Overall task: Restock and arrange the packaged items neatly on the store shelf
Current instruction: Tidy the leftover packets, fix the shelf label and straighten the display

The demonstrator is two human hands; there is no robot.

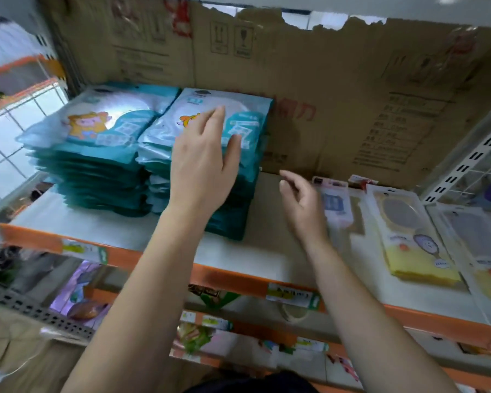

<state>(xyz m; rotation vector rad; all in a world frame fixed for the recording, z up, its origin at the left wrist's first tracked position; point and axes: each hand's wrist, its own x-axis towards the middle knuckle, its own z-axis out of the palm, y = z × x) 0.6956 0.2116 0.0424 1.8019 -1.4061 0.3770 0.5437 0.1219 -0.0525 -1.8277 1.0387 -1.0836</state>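
Observation:
Two stacks of teal and white packets lie side by side on the white shelf [102,231]. The left stack [94,154] stands untouched. My left hand [201,163] lies flat with straight fingers on the top packet of the right stack [238,120]. My right hand [304,199] hovers just right of that stack above the shelf, fingers loosely curled, holding nothing. Yellow packaged items [414,239] and a small pink-edged pack [335,202] lie flat on the shelf to its right.
A torn brown cardboard sheet [323,80] lines the back of the shelf. An orange front rail [238,279] carries price labels. A white slotted upright [471,154] stands at right. Lower shelves hold more packaged goods [80,293].

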